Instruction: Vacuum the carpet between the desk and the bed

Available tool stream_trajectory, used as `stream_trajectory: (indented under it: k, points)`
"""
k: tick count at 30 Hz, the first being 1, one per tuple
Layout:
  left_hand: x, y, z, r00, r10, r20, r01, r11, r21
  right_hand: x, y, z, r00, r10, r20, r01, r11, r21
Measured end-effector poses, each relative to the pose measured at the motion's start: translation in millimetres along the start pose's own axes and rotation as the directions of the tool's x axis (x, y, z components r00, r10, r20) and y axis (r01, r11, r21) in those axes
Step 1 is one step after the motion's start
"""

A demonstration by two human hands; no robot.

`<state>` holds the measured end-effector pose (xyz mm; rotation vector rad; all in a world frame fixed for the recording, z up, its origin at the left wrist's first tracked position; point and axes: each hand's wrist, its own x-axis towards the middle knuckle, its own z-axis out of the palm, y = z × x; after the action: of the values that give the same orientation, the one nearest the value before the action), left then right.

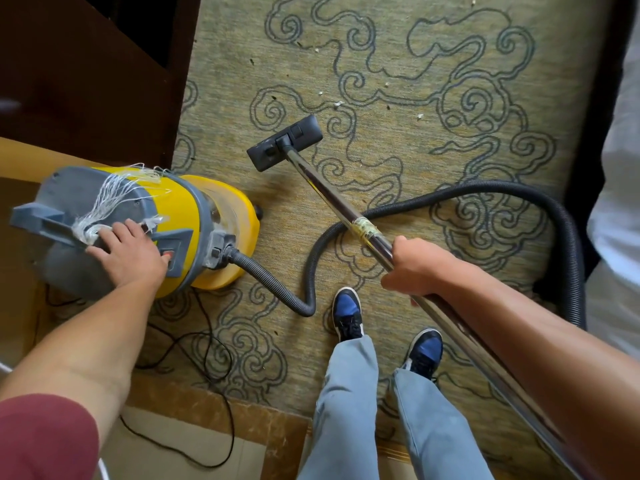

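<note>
A yellow and grey canister vacuum [214, 216] stands at the left, on the edge of the patterned green carpet [415, 64]. My left hand [128, 252] lies flat on its grey lid, fingers spread, thumb at the red switch [168, 255]. My right hand [420, 268] is closed around the metal wand [332, 195]. The wand runs forward to the black floor head [285, 142], which rests on the carpet. A black ribbed hose [485, 188] loops from the canister across the carpet to the right. White crumbs [337, 104] lie beyond the floor head.
A dark wooden desk [86, 81] stands at the upper left. The bed's white sheet [620, 202] and dark frame line the right edge. A thin black power cord [207, 358] coils on the floor behind the canister. My two blue shoes [348, 315] stand on the carpet.
</note>
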<state>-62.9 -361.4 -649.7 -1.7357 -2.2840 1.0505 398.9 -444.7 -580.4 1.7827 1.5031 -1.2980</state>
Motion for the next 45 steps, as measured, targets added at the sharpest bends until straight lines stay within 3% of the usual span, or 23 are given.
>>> stream_trajectory:
  k: [4, 9, 13, 20, 23, 26, 31, 33, 35, 36, 38, 39, 42, 45]
  points:
    - [-5.8, 14.1, -15.5, 0.999, -0.033, -0.004, 0.032, 0.997, -0.076, -13.1, 3.4, -5.3, 1.000, 0.004, -0.015, -0.004, 1.000, 0.017]
    - [-32.8, 44.0, -63.5, 0.967, 0.171, -0.189, -0.208, 0.958, -0.199, -50.7, 4.1, -22.2, 0.999, 0.016, -0.044, -0.015, 1.000, 0.023]
    - [-50.2, 69.6, -118.6, 0.975, 0.164, -0.148, -0.202, 0.932, -0.300, -94.4, 6.6, -43.5, 0.998, 0.011, -0.061, -0.008, 0.999, 0.046]
    - [-133.9, 123.7, -201.5, 0.976, 0.213, 0.054, -0.151, 0.829, -0.538, -179.6, 30.2, -75.0, 0.990, 0.014, -0.143, -0.006, 0.998, 0.055]
    - [-188.4, 152.8, -223.8, 0.955, 0.259, 0.142, -0.084, 0.699, -0.710, -217.2, 43.0, -82.9, 0.985, 0.017, -0.174, -0.011, 0.999, 0.036]
    - [-237.3, 184.6, -252.4, 0.917, 0.296, 0.267, 0.072, 0.535, -0.842, -254.1, 55.1, -93.2, 0.974, 0.020, -0.224, -0.014, 0.999, 0.029]
    - [-320.2, 216.3, -323.4, 0.896, 0.396, 0.202, 0.030, 0.400, -0.916, -322.7, 79.1, -96.6, 0.965, 0.011, -0.262, -0.018, 1.000, -0.024]
    - [-347.6, 226.1, -345.8, 0.879, 0.411, 0.243, 0.117, 0.307, -0.944, -347.5, 92.3, -95.1, 0.964, 0.025, -0.265, -0.033, 0.999, -0.023]
    - [-375.8, 229.9, -365.1, 0.780, 0.493, 0.386, 0.386, 0.108, -0.916, -370.1, 106.2, -92.0, 0.955, 0.035, -0.295, -0.042, 0.999, -0.019]
    - [-387.3, 230.8, -373.0, 0.676, 0.598, 0.430, 0.541, -0.007, -0.841, -376.5, 110.2, -89.6, 0.952, 0.046, -0.303, -0.051, 0.999, -0.008]
    - [-412.8, 234.5, -387.3, 0.475, 0.793, 0.381, 0.772, -0.169, -0.612, -391.5, 115.3, -81.1, 0.949, 0.082, -0.305, -0.069, 0.996, 0.052]
    - [-423.1, 235.4, -392.9, 0.449, 0.821, 0.352, 0.825, -0.229, -0.518, -395.4, 115.9, -75.7, 0.948, 0.090, -0.304, -0.068, 0.994, 0.083]
    - [-438.6, 236.4, -400.9, 0.489, 0.803, 0.342, 0.817, -0.283, -0.503, -401.1, 109.9, -59.1, 0.941, 0.113, -0.320, -0.058, 0.983, 0.177]
    - [-427.9, 239.0, -388.3, 0.497, 0.785, 0.371, 0.775, -0.209, -0.596, -398.7, 95.5, -39.4, 0.929, 0.168, -0.329, -0.071, 0.956, 0.286]
